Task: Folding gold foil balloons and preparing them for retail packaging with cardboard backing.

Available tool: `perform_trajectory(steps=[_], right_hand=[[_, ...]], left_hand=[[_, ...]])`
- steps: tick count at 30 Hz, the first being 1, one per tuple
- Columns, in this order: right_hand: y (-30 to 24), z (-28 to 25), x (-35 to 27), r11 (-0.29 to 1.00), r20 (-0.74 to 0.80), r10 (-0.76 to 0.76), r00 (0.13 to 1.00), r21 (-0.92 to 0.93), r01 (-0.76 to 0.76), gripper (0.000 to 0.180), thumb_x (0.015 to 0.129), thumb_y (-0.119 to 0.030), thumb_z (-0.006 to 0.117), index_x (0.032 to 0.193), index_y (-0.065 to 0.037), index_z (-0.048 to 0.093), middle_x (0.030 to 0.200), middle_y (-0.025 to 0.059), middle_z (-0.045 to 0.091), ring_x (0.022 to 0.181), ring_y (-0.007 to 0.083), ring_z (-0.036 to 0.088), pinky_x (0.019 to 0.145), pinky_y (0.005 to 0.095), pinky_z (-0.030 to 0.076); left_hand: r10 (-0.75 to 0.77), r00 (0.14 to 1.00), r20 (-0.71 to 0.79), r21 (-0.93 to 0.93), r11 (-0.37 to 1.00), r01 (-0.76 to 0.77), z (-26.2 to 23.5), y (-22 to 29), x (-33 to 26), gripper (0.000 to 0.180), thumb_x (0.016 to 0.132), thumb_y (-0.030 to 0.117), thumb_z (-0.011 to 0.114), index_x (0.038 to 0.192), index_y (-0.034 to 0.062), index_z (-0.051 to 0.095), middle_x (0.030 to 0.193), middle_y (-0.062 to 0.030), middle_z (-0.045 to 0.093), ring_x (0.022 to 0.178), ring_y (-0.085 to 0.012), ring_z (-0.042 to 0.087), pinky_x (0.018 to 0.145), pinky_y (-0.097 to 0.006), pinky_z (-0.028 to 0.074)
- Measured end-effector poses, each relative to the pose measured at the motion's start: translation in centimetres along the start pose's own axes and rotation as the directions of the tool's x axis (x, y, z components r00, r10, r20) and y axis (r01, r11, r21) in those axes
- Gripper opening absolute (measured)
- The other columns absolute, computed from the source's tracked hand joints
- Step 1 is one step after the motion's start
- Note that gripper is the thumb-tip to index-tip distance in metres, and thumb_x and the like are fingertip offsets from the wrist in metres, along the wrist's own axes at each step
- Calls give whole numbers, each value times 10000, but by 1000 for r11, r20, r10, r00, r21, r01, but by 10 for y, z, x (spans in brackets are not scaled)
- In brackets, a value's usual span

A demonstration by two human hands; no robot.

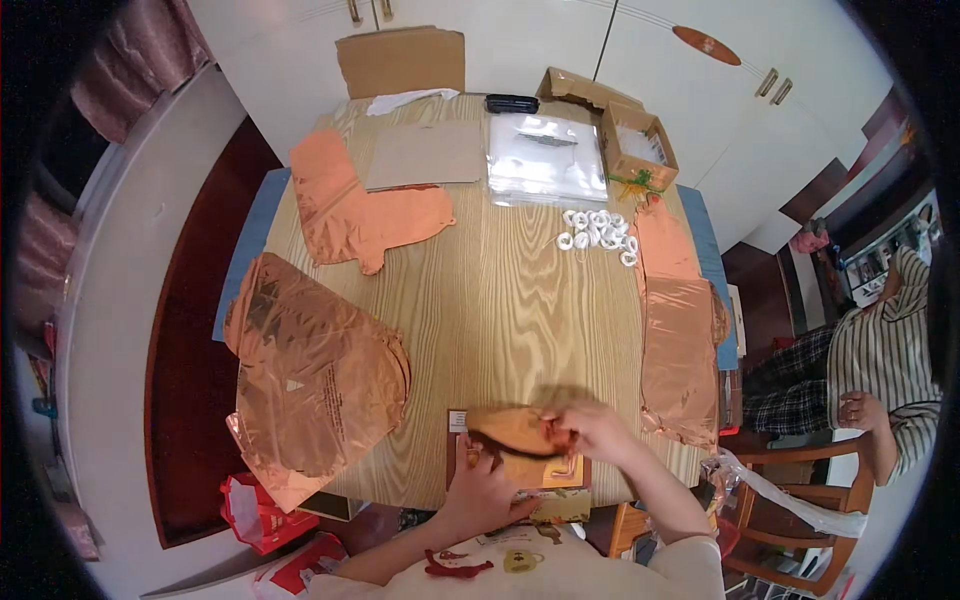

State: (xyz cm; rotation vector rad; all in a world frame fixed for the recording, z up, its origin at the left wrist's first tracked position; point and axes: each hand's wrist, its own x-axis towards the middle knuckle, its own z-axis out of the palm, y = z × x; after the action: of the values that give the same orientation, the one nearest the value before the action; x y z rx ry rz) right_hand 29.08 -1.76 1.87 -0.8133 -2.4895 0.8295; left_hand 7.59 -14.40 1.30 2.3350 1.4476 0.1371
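At the near edge of the wooden table (500, 300), both of my hands work a folded rose-gold foil balloon (512, 428). My right hand (592, 430) pinches its right end. My left hand (480, 490) presses on a flat brown card pack (545, 472) that lies under the balloon. The balloon is held just above the pack.
Flat rose-gold foil balloons lie at the left (315, 375), far left (355, 215) and right (675, 330). Small white ribbon rolls (598, 232), clear plastic bags (545, 158), cardboard sheets (425, 155) and an open cardboard box (635, 140) sit farther back. A seated person (875, 385) is on the right.
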Motion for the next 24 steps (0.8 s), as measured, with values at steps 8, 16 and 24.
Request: perform_trajectory(steps=[8,16,24], right_hand=[[0,14,-10,968,-12,-196,981,-161,191,144,711,-14,657,808,-52,556,1093,80,674,1108,243,636,858,363,548],[1,16,-10,958,-45,-214,976,-207,200,120,772,-109,613,880,-55,614,1098,77,661,1057,226,642,879,339,541],[6,17,-12,944,20,-233,972,-237,231,204,778,-118,616,974,-66,638,1075,47,652,1097,223,621,876,329,541]], left_hand=[[3,995,-98,-207,978,-24,-3,-11,0,642,894,550,486,1428,199,421,1447,-103,440,1379,-340,325,1127,-575,224],[-61,911,-408,17,997,74,-19,-69,-7,635,733,202,704,1332,99,519,1311,-67,540,1205,-265,520,1033,-417,417],[339,935,-107,75,940,-333,-40,-73,19,488,823,132,574,1307,77,548,1401,-55,516,1341,-228,436,1125,-431,334]])
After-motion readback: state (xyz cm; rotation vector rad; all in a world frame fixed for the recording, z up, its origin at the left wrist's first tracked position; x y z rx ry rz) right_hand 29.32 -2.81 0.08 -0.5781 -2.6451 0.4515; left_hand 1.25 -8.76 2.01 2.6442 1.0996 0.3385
